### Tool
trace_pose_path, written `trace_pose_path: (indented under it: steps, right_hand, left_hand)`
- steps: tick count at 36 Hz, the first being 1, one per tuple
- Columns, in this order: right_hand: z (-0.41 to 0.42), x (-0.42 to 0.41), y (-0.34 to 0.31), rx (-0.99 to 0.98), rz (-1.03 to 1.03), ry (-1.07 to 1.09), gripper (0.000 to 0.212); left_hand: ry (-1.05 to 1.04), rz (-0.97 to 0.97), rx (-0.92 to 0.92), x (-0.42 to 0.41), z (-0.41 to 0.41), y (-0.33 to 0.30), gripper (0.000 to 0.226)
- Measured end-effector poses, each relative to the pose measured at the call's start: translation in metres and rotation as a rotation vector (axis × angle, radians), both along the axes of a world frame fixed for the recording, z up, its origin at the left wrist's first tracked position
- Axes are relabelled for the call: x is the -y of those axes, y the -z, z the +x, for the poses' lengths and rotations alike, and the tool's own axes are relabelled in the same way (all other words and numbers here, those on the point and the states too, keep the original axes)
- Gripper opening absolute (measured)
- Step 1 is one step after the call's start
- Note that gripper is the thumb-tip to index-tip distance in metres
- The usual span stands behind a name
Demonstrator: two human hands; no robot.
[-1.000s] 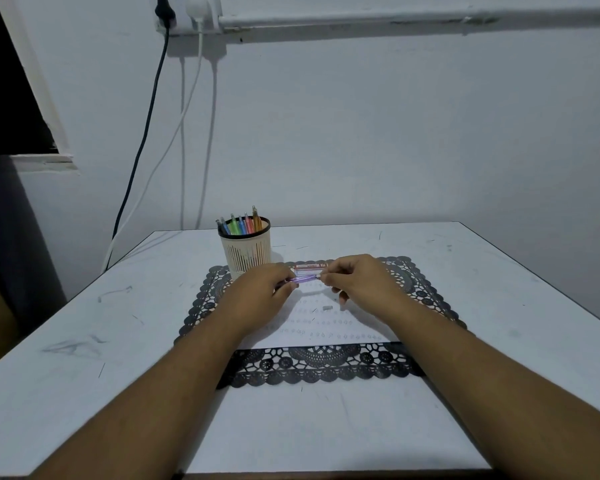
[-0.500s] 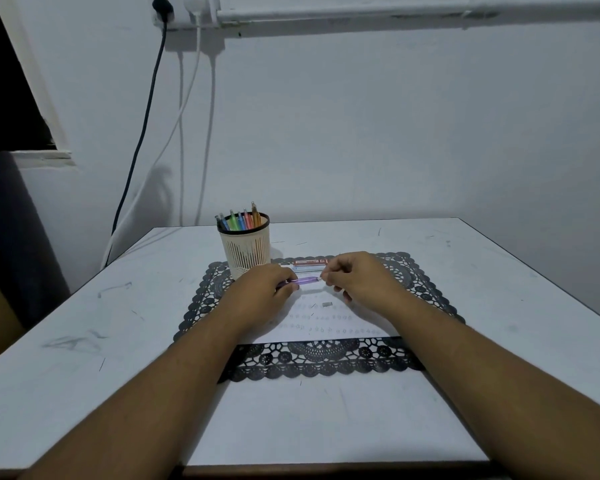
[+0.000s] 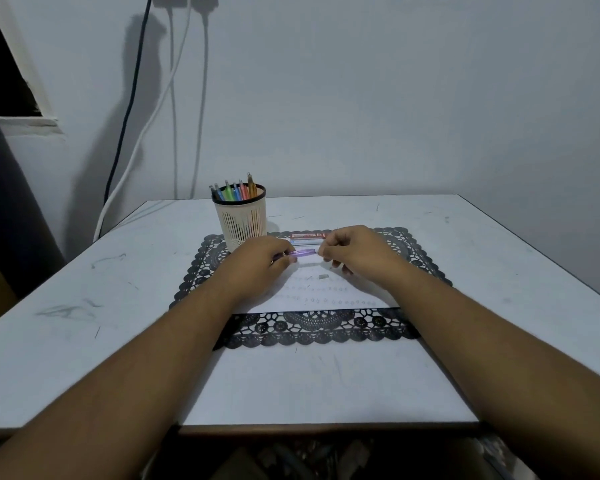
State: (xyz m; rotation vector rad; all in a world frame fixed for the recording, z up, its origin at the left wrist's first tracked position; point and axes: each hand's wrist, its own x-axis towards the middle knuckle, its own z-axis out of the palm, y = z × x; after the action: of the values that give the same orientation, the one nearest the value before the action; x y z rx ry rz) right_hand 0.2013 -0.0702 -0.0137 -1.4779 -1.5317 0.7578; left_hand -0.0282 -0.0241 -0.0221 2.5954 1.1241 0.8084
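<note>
My left hand (image 3: 260, 263) grips a purple pen (image 3: 303, 253) that lies level over a white sheet of paper (image 3: 326, 294). My right hand (image 3: 355, 254) has its fingertips pinched at the pen's right end; what they pinch is too small to see. The sheet carries rows of small marks and lies on a black lace placemat (image 3: 312, 325). A tiny grey piece (image 3: 322, 276) rests on the paper below the hands.
A cream pen cup (image 3: 240, 220) with several coloured pens stands at the mat's back left corner. A red and white flat packet (image 3: 307, 236) lies behind the hands. Cables hang down the wall at the back left. The white table (image 3: 84, 306) is scuffed.
Both hands keep the same hold on the pen. The view has tilted downward, so the wall socket has left the top of the frame.
</note>
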Motion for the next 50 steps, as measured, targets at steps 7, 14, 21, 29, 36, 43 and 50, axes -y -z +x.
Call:
trace_pose_path:
  steps: [7, 14, 21, 29, 36, 43, 50]
  right_hand:
    - [0.01, -0.002, -0.006, 0.123, -0.01, 0.0, 0.01]
    - [0.027, -0.02, -0.003, 0.128, -0.016, 0.163, 0.008]
    - [0.02, -0.055, 0.0, 0.413, 0.051, 0.095, 0.007]
    - [0.003, -0.074, 0.007, 0.535, 0.041, 0.047, 0.006]
    - [0.004, -0.076, 0.004, 0.506, -0.059, 0.029, 0.008]
    - [0.013, -0.07, 0.002, 0.442, -0.057, 0.074, 0.015]
    - [0.012, -0.044, -0.013, 0.299, 0.048, 0.039, 0.005]
  left_hand:
    - [0.027, -0.028, -0.066, -0.001, -0.001, -0.001, 0.027]
    - [0.045, -0.002, -0.111, 0.002, 0.002, 0.002, 0.03]
    - [0.012, -0.009, -0.121, -0.005, 0.005, 0.009, 0.022]
    - [0.01, -0.036, -0.096, -0.009, 0.003, 0.011, 0.017]
    - [0.022, -0.035, -0.111, -0.011, 0.002, 0.011, 0.016]
    - [0.016, -0.054, -0.116, -0.008, 0.003, 0.009, 0.018]
    - [-0.026, 0.146, 0.053, -0.003, 0.004, 0.001, 0.034]
